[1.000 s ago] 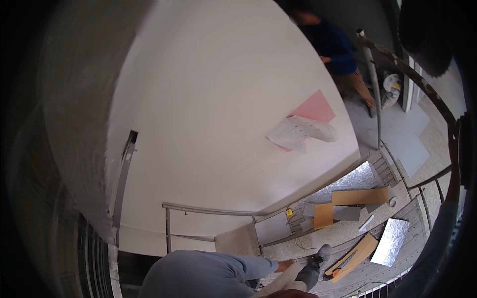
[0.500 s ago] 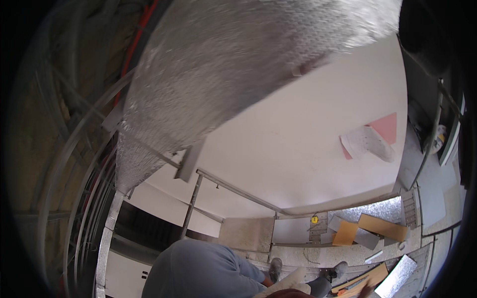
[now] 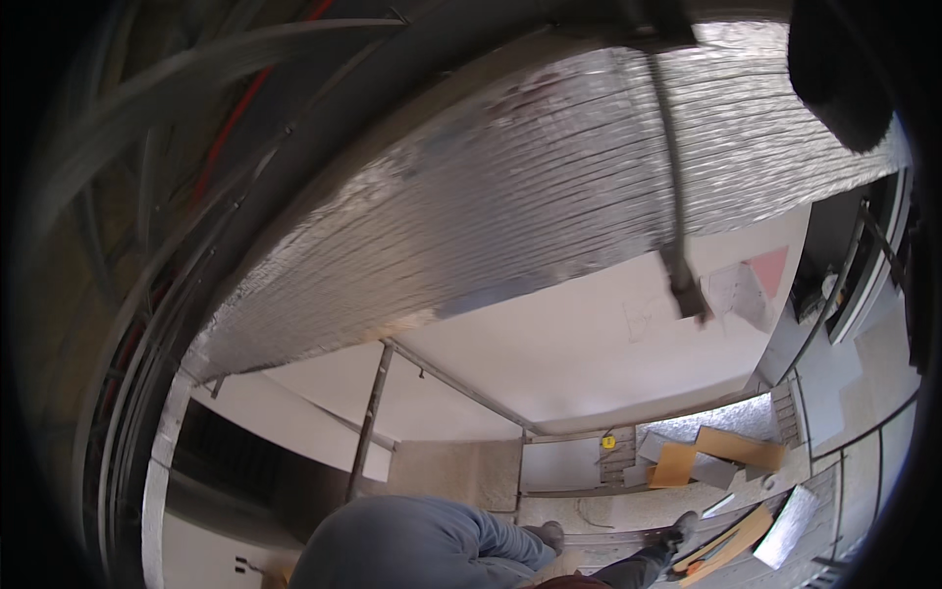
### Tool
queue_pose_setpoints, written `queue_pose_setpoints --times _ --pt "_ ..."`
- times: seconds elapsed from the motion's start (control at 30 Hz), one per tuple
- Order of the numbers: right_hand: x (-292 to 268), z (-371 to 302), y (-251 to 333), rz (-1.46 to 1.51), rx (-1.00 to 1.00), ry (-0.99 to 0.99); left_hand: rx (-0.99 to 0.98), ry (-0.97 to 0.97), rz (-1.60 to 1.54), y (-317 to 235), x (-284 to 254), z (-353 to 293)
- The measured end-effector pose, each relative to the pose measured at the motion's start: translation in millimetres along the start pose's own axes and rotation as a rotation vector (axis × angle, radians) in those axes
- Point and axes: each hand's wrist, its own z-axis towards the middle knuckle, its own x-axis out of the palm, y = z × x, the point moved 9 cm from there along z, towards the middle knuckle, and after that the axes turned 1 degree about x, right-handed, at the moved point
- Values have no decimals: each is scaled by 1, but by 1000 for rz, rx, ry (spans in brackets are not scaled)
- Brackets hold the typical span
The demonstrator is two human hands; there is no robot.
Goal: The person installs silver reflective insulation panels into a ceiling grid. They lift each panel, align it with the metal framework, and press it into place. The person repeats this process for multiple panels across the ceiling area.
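Observation:
Neither of my hands can be clearly made out. A small reddish-brown patch shows at the lower edge, too cut off to name. My legs in grey-blue trousers (image 3: 412, 545) reach across the lower part, with a dark shoe (image 3: 684, 528) on the platform. Overhead, a broad band of silver foil-faced material (image 3: 510, 206) spans the view, ridged and shiny. A metal rod (image 3: 672, 147) crosses in front of it, with a bracket (image 3: 684, 290) at its lower end. By my shoe lies a tan board (image 3: 736, 545) with an orange-and-dark tool (image 3: 708, 555) on it.
A metal guard rail (image 3: 371, 422) stands before the pale wall (image 3: 589, 353). On the platform are a yellow tape measure (image 3: 608, 443), tan offcuts (image 3: 738, 449), and foil-faced pieces (image 3: 787, 527). Thin metal channels and a red line (image 3: 231, 133) run along the left.
The view has shifted, so the foil band appears lower and flatter. The rod and bracket now show in front of it. Reddish-brown hand-like shapes at the lower edge have mostly left view.

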Motion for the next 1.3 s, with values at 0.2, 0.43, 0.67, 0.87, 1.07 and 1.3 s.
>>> queue_pose_setpoints --times 0.2,0.43,0.67,0.87,1.07,1.3 --pt "105 -53 3 184 153 79 51 528 -428 5 27 -101" --pt "174 -115 -24 282 372 55 484 147 -30 -54 -66 -192" --pt "172 -194 -94 462 610 -98 1434 -953 547 -135 -196 -471" --pt "112 -227 -25 700 539 -178 1926 -1455 787 -116 -170 -678" --pt "-1 -184 311 347 -274 -441 1588 -2449 1557 -126 -138 -767" --pt "-110 -302 621 474 -1606 -588 1136 -2626 1543 -195 -160 -788"
